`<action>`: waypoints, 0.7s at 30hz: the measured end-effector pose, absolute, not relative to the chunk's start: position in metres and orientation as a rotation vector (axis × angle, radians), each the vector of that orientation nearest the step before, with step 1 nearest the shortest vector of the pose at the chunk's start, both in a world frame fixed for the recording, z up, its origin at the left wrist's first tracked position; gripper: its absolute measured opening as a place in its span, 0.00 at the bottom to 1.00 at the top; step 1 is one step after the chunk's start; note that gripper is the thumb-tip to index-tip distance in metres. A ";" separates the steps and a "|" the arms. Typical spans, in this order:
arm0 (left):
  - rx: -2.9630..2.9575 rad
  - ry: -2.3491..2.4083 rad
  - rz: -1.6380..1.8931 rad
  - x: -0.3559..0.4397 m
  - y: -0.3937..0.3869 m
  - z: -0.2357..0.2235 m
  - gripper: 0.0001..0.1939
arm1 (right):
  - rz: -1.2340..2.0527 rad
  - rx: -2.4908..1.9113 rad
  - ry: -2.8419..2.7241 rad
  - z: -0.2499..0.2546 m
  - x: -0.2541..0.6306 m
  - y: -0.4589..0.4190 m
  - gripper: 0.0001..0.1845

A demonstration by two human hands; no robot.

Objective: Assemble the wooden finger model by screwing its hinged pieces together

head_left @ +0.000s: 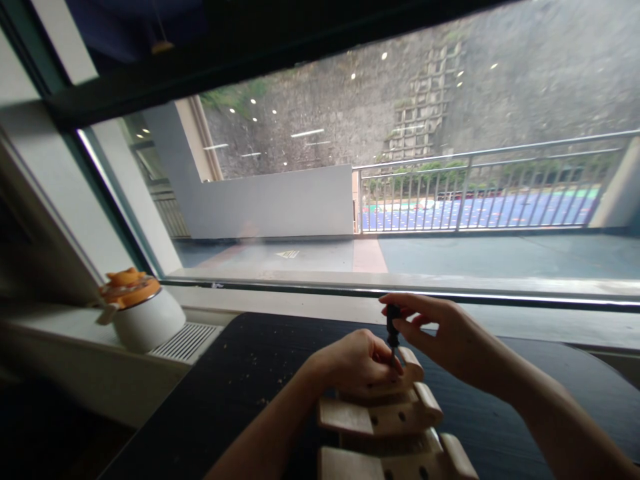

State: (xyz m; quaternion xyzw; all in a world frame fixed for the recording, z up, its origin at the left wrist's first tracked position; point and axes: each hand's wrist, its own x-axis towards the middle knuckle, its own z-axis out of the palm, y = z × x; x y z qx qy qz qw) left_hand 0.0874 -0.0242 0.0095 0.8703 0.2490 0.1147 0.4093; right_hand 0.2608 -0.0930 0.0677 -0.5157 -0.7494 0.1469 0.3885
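My right hand [430, 319] grips the black handle of a screwdriver [393, 323] between thumb and fingers. The screwdriver stands nearly upright, its shaft pointing down at a wooden piece with several slats [400, 417]. My left hand [363, 360] is closed at the far end of the wooden piece, its fingertips around the screwdriver's lower tip. Whether those fingers hold a screw is hidden. Dark round holes or screw heads show along the nearer slats. The wooden piece lies on a black table [235, 373] and runs out of view at the bottom.
Small pale crumbs are scattered on the table left of my left hand. A white pot with an orange lid [145, 313] stands on the window sill [65, 327] at the left, beside a slatted vent [187, 340]. A large window with a dark frame rises behind the table.
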 end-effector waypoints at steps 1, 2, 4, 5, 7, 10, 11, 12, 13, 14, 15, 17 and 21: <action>2.195 0.623 0.283 0.087 -0.024 0.010 0.14 | 0.380 -1.307 -1.913 0.068 0.261 -0.094 0.16; 2.197 0.619 0.279 0.087 -0.024 0.011 0.14 | 0.381 -1.308 -1.921 0.068 0.261 -0.094 0.16; 2.192 0.608 0.269 0.087 -0.025 0.012 0.15 | 0.375 -1.319 -1.924 0.068 0.261 -0.094 0.15; 2.187 0.600 0.262 0.087 -0.025 0.013 0.15 | 0.375 -1.323 -1.920 0.068 0.261 -0.093 0.14; 2.188 0.591 0.247 0.087 -0.025 0.014 0.14 | 0.374 -1.323 -1.908 0.067 0.261 -0.092 0.14; 2.222 0.604 0.235 0.088 -0.026 0.014 0.12 | 0.357 -1.317 -1.894 0.067 0.260 -0.090 0.13; 2.232 0.609 0.237 0.088 -0.026 0.015 0.11 | 0.347 -1.317 -1.896 0.067 0.259 -0.090 0.12; 2.240 0.609 0.238 0.088 -0.026 0.015 0.11 | 0.337 -1.321 -1.901 0.067 0.259 -0.090 0.12; 2.245 0.604 0.239 0.087 -0.026 0.015 0.11 | 0.331 -1.328 -1.908 0.068 0.258 -0.090 0.11; 2.250 0.596 0.242 0.087 -0.026 0.016 0.11 | 0.327 -1.335 -1.911 0.068 0.258 -0.091 0.12; 2.256 0.590 0.250 0.087 -0.026 0.016 0.11 | 0.327 -1.341 -1.908 0.069 0.258 -0.093 0.13; 2.267 0.575 0.264 0.087 -0.026 0.016 0.10 | 0.345 -1.341 -1.901 0.070 0.259 -0.095 0.16; 2.266 0.545 0.287 0.088 -0.026 0.014 0.09 | 0.402 -1.303 -1.929 0.070 0.259 -0.096 0.18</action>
